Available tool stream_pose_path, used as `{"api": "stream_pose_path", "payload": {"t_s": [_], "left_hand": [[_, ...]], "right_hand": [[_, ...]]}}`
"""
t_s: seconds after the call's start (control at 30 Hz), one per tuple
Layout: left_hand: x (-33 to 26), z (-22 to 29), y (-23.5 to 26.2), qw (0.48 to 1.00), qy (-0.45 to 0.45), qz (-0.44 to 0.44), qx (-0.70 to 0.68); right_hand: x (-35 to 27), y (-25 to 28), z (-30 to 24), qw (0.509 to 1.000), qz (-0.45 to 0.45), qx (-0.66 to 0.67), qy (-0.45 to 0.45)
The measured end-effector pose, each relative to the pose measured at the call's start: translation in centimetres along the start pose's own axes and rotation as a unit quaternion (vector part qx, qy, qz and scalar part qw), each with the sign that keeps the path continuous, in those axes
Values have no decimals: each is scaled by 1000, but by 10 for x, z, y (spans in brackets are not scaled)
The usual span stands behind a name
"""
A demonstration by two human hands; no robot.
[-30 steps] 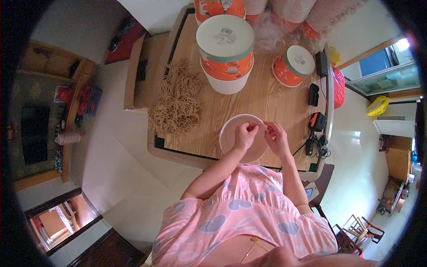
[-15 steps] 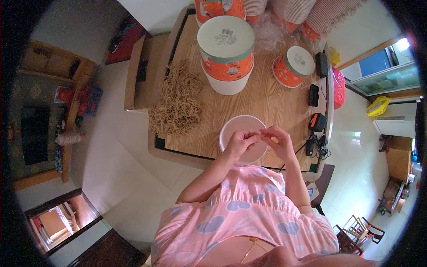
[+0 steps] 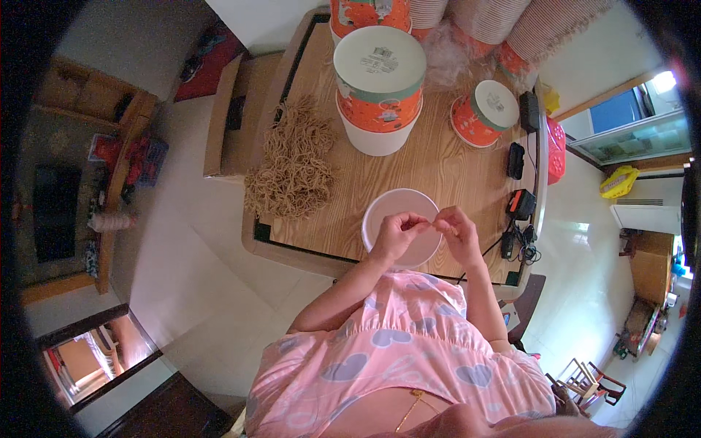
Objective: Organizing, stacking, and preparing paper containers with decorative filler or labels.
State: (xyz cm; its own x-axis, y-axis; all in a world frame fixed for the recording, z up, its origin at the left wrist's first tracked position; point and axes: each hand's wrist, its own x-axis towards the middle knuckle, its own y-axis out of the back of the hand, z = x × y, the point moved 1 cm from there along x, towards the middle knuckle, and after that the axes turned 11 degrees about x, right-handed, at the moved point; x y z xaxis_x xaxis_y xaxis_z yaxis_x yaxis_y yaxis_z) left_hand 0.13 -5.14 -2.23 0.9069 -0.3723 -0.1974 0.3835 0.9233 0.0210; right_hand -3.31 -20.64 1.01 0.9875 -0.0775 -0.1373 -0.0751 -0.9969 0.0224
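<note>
While both hands pinched something too small to tell, the left hand (image 3: 395, 235) and right hand (image 3: 454, 232) hovered over the white bowl (image 3: 382, 210), whose contents stayed unclear; tan cord (image 3: 292, 166) lay left of it.

Head fisheye, straight down over table (image 3: 438, 157)

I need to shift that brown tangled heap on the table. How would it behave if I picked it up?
The heap of brown strands looks loose and stringy, so probably floppy and light. Bits overhang the table edge, so clumps may snag or shed.
</note>
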Motion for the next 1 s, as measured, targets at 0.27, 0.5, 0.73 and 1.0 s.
{"api": "stream_pose_path", "payload": {"t_s": [0.27, 0.5, 0.73, 1.0], "left_hand": [[0, 8, 4, 994, 91, -45, -47], [1, 9, -1, 1000, 9, 16, -12], [-2, 11, -1, 997, -3, 29, 77], [-1, 5, 6, 998, 40, -6, 50]], "right_hand": [[2, 7, -3, 994, -65, -75, 49], [4, 6, 6, 997, -36, -64, 34], [7, 6, 10, 995, -59, -78, 8], [11, 3, -20, 993, -68, -66, 65]]}}
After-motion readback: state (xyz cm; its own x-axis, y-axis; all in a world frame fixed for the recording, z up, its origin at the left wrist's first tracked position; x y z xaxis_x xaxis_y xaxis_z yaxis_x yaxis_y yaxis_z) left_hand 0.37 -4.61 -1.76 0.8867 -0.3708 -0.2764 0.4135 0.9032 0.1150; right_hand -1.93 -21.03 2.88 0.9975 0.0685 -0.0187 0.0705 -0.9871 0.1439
